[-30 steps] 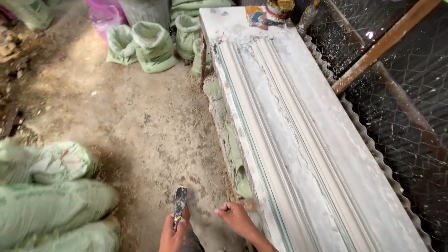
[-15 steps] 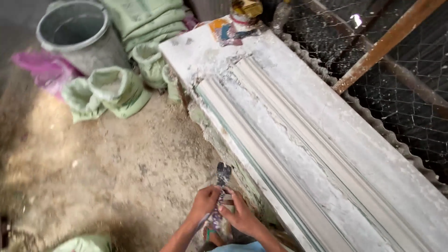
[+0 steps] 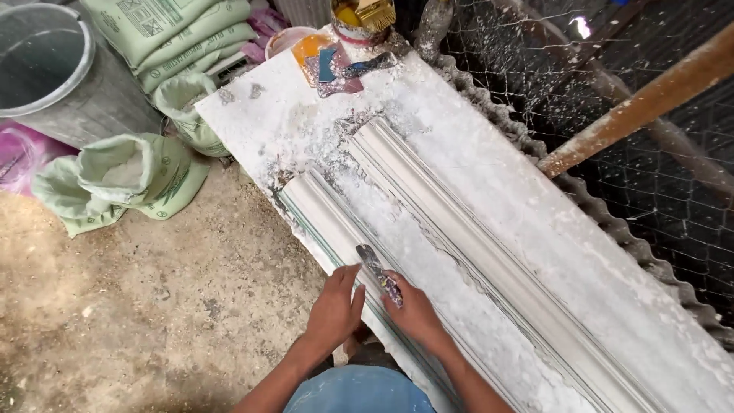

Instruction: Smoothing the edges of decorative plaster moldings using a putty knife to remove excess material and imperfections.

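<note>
My right hand (image 3: 413, 310) is pinching a scraper (image 3: 378, 272), its narrow blade grey and its handle speckled with paint, against the near white moulding (image 3: 325, 218). My left hand (image 3: 335, 307) is resting beside it, fingers pressed together on the moulding's edge. The plaster-dusted worktop (image 3: 489, 183) is running along wire mesh (image 3: 650, 153); green sacks (image 3: 122, 180) and a grey bucket (image 3: 46, 73) are sitting on the dirt floor (image 3: 153, 306).

Hands and scraper now up on the moulding

Both hands have come up from the dirt floor: the right hand (image 3: 414, 311) lays the scraper (image 3: 378, 274) on the near plaster moulding (image 3: 329, 218), the left hand (image 3: 335, 310) pressing just beside it.
</note>
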